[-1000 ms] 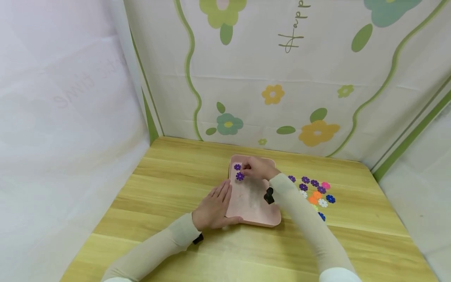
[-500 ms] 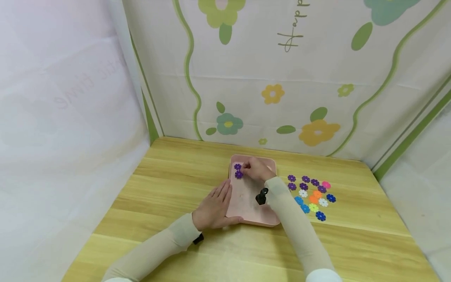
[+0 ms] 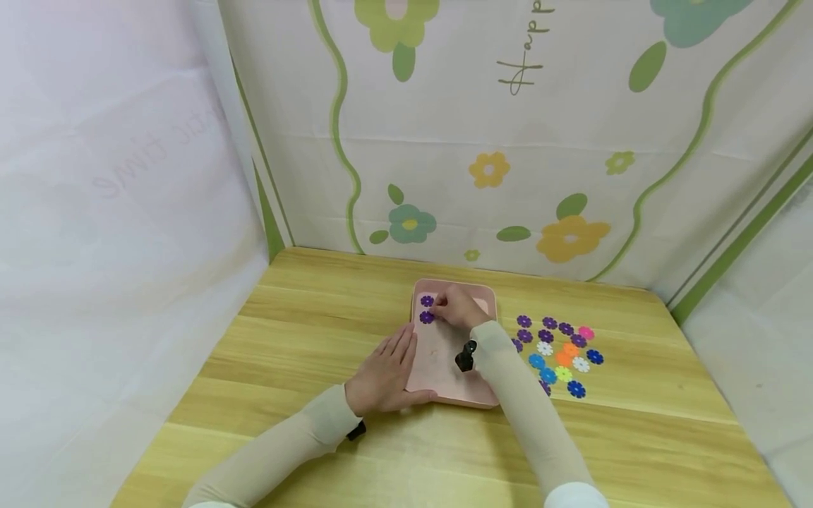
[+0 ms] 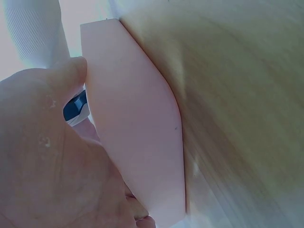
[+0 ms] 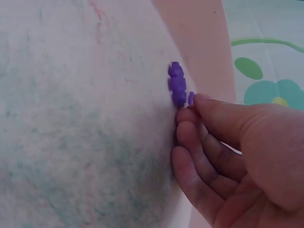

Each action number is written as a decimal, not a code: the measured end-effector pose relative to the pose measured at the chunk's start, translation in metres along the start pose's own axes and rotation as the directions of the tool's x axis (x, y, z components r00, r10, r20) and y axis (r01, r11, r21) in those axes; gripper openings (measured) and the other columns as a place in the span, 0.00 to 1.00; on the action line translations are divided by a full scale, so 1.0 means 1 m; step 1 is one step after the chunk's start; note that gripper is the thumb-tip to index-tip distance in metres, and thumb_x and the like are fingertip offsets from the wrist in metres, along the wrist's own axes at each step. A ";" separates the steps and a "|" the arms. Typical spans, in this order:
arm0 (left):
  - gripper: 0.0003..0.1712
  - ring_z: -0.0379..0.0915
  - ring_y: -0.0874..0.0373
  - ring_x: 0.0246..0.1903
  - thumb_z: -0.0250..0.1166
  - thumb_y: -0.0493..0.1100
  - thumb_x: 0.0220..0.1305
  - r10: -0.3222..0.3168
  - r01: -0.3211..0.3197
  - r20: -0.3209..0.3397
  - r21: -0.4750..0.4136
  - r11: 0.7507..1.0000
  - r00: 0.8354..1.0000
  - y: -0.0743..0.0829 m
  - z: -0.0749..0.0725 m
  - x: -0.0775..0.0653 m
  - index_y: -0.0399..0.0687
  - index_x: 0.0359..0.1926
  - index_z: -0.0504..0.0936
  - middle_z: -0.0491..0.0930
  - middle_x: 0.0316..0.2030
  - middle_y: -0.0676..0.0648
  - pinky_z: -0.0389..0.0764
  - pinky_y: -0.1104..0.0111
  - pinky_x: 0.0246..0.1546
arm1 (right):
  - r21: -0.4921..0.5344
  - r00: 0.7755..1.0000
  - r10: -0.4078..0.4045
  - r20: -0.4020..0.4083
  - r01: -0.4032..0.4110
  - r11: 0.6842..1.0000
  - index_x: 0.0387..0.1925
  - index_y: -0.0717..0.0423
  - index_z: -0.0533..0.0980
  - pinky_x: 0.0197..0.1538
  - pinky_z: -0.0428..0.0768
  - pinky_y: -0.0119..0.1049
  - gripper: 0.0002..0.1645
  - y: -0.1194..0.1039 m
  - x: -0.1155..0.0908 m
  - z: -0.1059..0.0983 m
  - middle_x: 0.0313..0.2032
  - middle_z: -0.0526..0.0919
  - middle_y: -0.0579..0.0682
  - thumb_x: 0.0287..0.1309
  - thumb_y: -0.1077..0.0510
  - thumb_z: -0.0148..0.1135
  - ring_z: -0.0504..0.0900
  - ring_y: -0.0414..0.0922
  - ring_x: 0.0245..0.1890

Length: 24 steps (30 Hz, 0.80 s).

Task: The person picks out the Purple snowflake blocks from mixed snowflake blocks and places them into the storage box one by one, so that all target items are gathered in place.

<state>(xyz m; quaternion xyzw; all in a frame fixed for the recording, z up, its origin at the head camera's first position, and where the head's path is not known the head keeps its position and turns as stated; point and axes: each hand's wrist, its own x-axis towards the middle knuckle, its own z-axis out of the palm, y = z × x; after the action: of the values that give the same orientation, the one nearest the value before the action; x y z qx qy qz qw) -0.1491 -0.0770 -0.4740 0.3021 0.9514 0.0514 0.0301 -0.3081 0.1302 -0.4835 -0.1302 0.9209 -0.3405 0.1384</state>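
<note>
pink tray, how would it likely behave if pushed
The pink tray would probably slide rather than tip, being low, broad and flat on the table. It looks fairly stiff: its wall shows no obvious dent where the left hand rests against it. Its oblong shape makes rolling unlikely.

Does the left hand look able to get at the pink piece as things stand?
Probably not easily: the left hand lies against the tray at its near left corner, and the right sleeve crosses between it and the pink piece.
</note>
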 end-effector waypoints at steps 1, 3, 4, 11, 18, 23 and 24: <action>0.64 0.50 0.38 0.83 0.53 0.79 0.70 0.002 -0.002 -0.001 0.000 1.000 1.000 0.000 0.000 0.000 0.27 0.80 0.55 0.49 0.83 0.29 0.64 0.50 0.80 | 0.006 1.000 0.016 0.000 -0.016 1.000 0.36 0.58 0.88 0.30 0.75 0.31 0.12 -0.001 -0.002 -0.001 0.31 0.87 0.52 0.74 0.57 0.65 0.78 0.41 0.26; 0.64 0.50 0.38 0.83 0.52 0.79 0.70 0.004 -0.004 0.000 -0.001 1.000 1.000 0.001 0.001 0.000 0.27 0.80 0.54 0.49 0.83 0.29 0.64 0.50 0.80 | 0.008 0.999 0.041 -0.004 -0.041 0.999 0.39 0.57 0.88 0.33 0.77 0.32 0.11 -0.004 -0.007 -0.006 0.34 0.87 0.52 0.74 0.56 0.65 0.80 0.43 0.30; 0.64 0.50 0.38 0.83 0.52 0.79 0.70 0.004 -0.004 -0.001 0.000 1.000 1.000 0.001 0.001 0.000 0.27 0.80 0.54 0.49 0.83 0.29 0.64 0.50 0.80 | 0.005 0.999 0.042 -0.004 -0.042 0.999 0.41 0.57 0.88 0.36 0.80 0.33 0.10 -0.006 -0.010 -0.008 0.36 0.88 0.52 0.74 0.56 0.65 0.81 0.44 0.33; 0.65 0.50 0.39 0.83 0.51 0.80 0.70 -0.010 0.010 0.004 -0.002 1.000 1.000 0.000 0.002 0.002 0.28 0.81 0.54 0.50 0.83 0.30 0.64 0.50 0.80 | -0.127 0.994 -0.102 0.043 0.107 0.986 0.50 0.60 0.86 0.55 0.88 0.44 0.13 -0.012 -0.033 -0.036 0.47 0.90 0.56 0.70 0.57 0.69 0.88 0.49 0.47; 0.65 0.50 0.39 0.83 0.51 0.81 0.69 -0.018 0.018 0.008 -0.006 1.000 1.000 0.000 0.001 0.002 0.28 0.81 0.54 0.50 0.83 0.31 0.64 0.50 0.80 | -0.247 0.970 -0.218 0.106 0.238 0.939 0.53 0.66 0.84 0.58 0.87 0.47 0.17 -0.007 -0.063 -0.065 0.51 0.89 0.63 0.66 0.61 0.72 0.89 0.51 0.49; 0.65 0.51 0.38 0.83 0.51 0.81 0.69 -0.015 0.015 0.002 -0.013 1.000 1.000 -0.001 0.002 0.001 0.28 0.81 0.55 0.50 0.83 0.31 0.64 0.50 0.80 | -0.307 0.958 -0.260 0.119 0.284 0.908 0.52 0.62 0.85 0.56 0.88 0.48 0.14 0.004 -0.084 -0.081 0.50 0.89 0.61 0.66 0.62 0.72 0.89 0.50 0.48; 0.65 0.51 0.38 0.83 0.51 0.81 0.69 -0.012 0.012 -0.002 -0.014 1.000 1.000 -0.001 0.002 0.002 0.28 0.80 0.55 0.50 0.83 0.31 0.64 0.50 0.80 | -0.316 0.959 -0.258 0.119 0.283 0.906 0.52 0.61 0.85 0.56 0.88 0.49 0.15 0.006 -0.089 -0.084 0.51 0.89 0.61 0.66 0.62 0.72 0.88 0.51 0.49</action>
<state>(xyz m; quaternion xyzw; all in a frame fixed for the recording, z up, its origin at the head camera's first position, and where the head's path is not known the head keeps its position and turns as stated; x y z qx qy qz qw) -0.1507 -0.0766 -0.4764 0.2961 0.9529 0.0580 0.0315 -0.2555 0.2138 -0.4116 -0.2907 0.9319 -0.1924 0.1004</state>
